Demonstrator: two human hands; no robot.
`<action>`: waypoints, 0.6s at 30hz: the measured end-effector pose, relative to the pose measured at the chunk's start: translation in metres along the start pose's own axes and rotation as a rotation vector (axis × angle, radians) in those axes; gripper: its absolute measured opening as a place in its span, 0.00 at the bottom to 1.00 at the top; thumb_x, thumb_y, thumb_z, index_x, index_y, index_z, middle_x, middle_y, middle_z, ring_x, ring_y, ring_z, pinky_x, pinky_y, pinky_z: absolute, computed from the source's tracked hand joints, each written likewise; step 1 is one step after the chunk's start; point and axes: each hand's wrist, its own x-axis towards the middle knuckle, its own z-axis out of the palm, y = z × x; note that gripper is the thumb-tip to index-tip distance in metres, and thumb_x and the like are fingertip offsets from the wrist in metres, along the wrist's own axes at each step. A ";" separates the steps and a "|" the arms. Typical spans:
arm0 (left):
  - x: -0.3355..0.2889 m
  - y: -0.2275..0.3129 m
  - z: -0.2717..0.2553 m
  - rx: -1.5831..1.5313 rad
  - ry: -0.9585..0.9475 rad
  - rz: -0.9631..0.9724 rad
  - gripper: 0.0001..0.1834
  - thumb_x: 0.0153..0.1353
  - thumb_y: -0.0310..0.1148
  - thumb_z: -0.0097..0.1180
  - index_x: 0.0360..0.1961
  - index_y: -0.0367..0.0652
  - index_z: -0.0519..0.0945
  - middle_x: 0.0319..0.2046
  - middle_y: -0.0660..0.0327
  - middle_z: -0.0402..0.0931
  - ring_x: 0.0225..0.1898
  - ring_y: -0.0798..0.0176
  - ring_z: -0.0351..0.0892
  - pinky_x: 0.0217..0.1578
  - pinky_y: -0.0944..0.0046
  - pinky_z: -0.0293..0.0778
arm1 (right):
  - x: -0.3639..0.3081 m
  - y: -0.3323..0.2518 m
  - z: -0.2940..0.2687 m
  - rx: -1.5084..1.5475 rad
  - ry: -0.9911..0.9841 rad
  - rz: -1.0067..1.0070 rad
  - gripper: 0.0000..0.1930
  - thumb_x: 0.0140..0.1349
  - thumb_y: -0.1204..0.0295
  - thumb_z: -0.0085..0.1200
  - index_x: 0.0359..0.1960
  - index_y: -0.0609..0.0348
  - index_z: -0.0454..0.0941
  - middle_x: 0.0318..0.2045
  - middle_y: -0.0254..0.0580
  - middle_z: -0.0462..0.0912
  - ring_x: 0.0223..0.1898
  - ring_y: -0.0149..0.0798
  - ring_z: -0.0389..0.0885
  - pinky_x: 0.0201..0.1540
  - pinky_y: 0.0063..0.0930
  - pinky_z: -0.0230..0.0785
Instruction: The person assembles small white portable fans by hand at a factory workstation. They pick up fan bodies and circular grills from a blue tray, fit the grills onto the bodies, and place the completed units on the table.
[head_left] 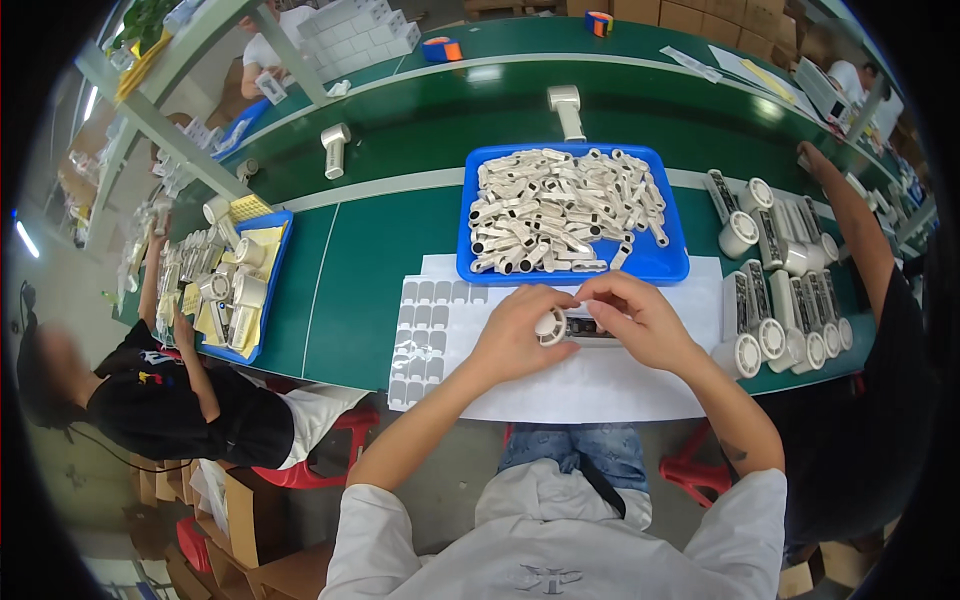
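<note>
A white handheld fan [550,327] with a round head lies sideways between my hands, its handle showing a dark inside. My left hand [512,328] is closed round the head end, thumb on the near side and fingers on the far side. Curled over the handle is my right hand [640,318], its thumb and fingertips pressed on it close to the left fingertips. A pale piece shows at the fingertips, too covered to name. Beneath lies white paper [600,390]; a sheet of grey stickers [420,340] sits left of my left hand.
Beyond my hands a blue tray [675,268] holds many small white plastic parts [560,210]. Several fans [750,345] with dark-sided handles stand at the right, near a co-worker's arm [850,215]. Single fans [335,150] rest on the green conveyor belt [430,115]. At left, another person works by a blue tray [285,250].
</note>
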 end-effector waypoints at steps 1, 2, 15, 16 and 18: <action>-0.001 0.003 -0.004 -0.004 -0.003 -0.015 0.26 0.40 0.28 0.69 0.45 0.41 0.78 0.42 0.55 0.78 0.47 0.52 0.76 0.48 0.56 0.72 | 0.001 -0.001 0.001 0.143 -0.021 0.105 0.10 0.65 0.75 0.53 0.48 0.60 0.76 0.39 0.36 0.77 0.33 0.27 0.76 0.36 0.20 0.71; -0.001 0.002 -0.003 -0.006 0.003 -0.011 0.25 0.39 0.28 0.68 0.44 0.41 0.78 0.41 0.55 0.77 0.46 0.51 0.76 0.47 0.56 0.72 | 0.000 -0.001 0.001 0.284 -0.042 0.223 0.10 0.65 0.75 0.53 0.48 0.60 0.76 0.40 0.35 0.77 0.34 0.25 0.76 0.37 0.19 0.71; -0.001 0.006 0.010 0.158 0.155 0.015 0.18 0.33 0.26 0.56 0.32 0.42 0.79 0.34 0.57 0.73 0.38 0.51 0.72 0.40 0.57 0.71 | -0.016 -0.003 -0.008 -0.382 0.049 -0.074 0.12 0.56 0.75 0.61 0.43 0.60 0.79 0.34 0.40 0.76 0.34 0.36 0.77 0.33 0.28 0.70; -0.002 0.006 0.011 0.156 0.153 0.014 0.18 0.33 0.26 0.56 0.33 0.42 0.79 0.34 0.57 0.73 0.38 0.51 0.72 0.40 0.58 0.71 | -0.017 -0.002 -0.009 -0.424 0.063 -0.114 0.12 0.56 0.75 0.61 0.43 0.60 0.79 0.33 0.40 0.76 0.34 0.38 0.77 0.33 0.29 0.70; -0.003 0.006 0.011 0.151 0.143 0.006 0.17 0.34 0.26 0.56 0.33 0.42 0.79 0.34 0.57 0.73 0.38 0.52 0.72 0.40 0.58 0.71 | -0.015 0.000 -0.010 -0.503 0.085 -0.204 0.11 0.57 0.74 0.61 0.42 0.60 0.79 0.33 0.41 0.76 0.34 0.41 0.77 0.33 0.32 0.69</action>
